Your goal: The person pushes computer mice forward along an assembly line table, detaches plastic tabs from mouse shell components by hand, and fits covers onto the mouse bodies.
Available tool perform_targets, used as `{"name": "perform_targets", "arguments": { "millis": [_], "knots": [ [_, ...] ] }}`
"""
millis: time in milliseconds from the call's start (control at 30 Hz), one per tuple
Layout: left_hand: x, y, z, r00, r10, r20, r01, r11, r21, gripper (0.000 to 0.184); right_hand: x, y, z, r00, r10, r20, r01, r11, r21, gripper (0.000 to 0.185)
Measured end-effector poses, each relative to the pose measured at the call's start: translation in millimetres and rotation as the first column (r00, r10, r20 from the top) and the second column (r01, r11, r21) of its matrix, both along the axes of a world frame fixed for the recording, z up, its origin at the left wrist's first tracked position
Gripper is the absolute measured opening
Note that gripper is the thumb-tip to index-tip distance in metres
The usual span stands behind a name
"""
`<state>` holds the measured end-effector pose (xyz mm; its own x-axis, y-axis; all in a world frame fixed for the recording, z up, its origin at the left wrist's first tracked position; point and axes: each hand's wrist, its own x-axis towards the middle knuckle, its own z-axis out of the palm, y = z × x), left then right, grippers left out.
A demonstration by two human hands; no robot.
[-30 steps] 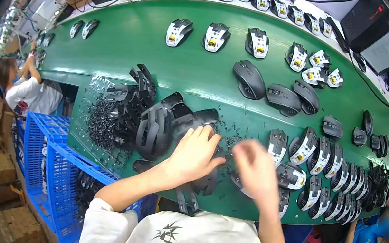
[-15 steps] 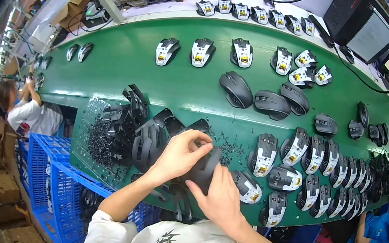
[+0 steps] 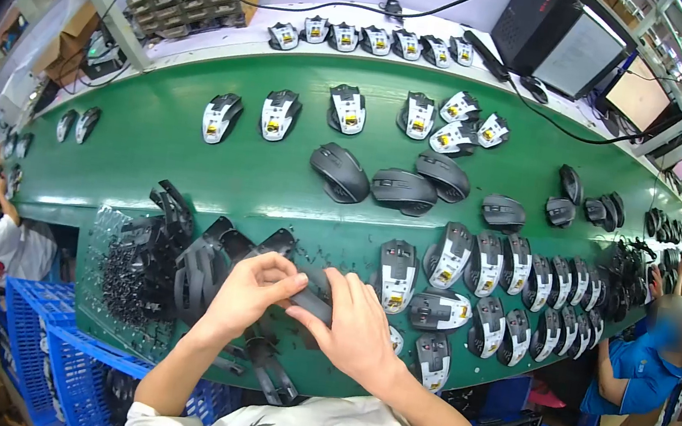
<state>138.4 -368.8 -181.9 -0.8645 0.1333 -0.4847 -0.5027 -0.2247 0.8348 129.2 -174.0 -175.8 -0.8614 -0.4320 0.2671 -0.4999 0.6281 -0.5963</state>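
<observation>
Between my two hands is a dark grey plastic shell [image 3: 313,302], partly hidden by the fingers. My left hand [image 3: 251,294] pinches its left side, and my right hand [image 3: 356,327] grips its right side with the thumb below. Just left of my left hand lie black curved shells [image 3: 199,276] in a loose pile. Many small black screws [image 3: 119,274] are heaped on a clear plastic sheet further left. To the right of my right hand, a mouse with a white rear [image 3: 395,276] lies among rows of similar ones.
Black mice [image 3: 403,190] and white-backed mice [image 3: 280,114] sit further back on the green table [image 3: 153,136]. Blue crates [image 3: 85,360] stand below at the left. A co-worker in blue [image 3: 640,364] is at the right, another in white [image 3: 1,241] at the far left. A computer tower [image 3: 547,25] stands behind.
My hands were apart a second ago and are now together on the grey shell, which has tilted since half a second ago. The view has shifted to the right.
</observation>
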Motion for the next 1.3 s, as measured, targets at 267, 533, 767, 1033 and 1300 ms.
{"name": "perform_targets", "arguments": {
  "millis": [267, 533, 767, 1033, 1300],
  "knots": [
    [-6.1, 4.8, 3.4, 0.984, 0.132, 0.121, -0.15, 0.977, 0.15, 0.024, 0.5, 1.3, -9.8, 0.993, 0.002, 0.117, -0.006, 1.0, 0.027, 0.051],
    [1.5, 2.4, -12.9, 0.996, -0.094, 0.012, 0.093, 0.994, 0.052, 0.031, -12.1, 12.4, -11.9, 0.961, 0.273, 0.046, -0.277, 0.945, 0.172, 0.057],
    [2.3, 9.6, -5.3, 0.997, -0.071, -0.042, 0.073, 0.996, 0.046, 0.031, -20.8, 22.2, -10.8, 0.9, 0.436, -0.001, -0.421, 0.87, 0.256, 0.061],
    [-5.6, -13.1, -13.1, 0.995, -0.096, -0.014, 0.097, 0.994, 0.042, 0.025, -61.8, 42.7, 7.1, 0.796, 0.594, 0.122, -0.605, 0.79, 0.1, 0.059],
    [-5.8, -15.4, -30.5, 0.993, 0.107, -0.039, -0.104, 0.991, 0.082, 0.019, -249.5, 116.9, 9.2, 0.939, -0.345, -0.001, 0.344, 0.937, 0.064, 0.066]
  ]
}}
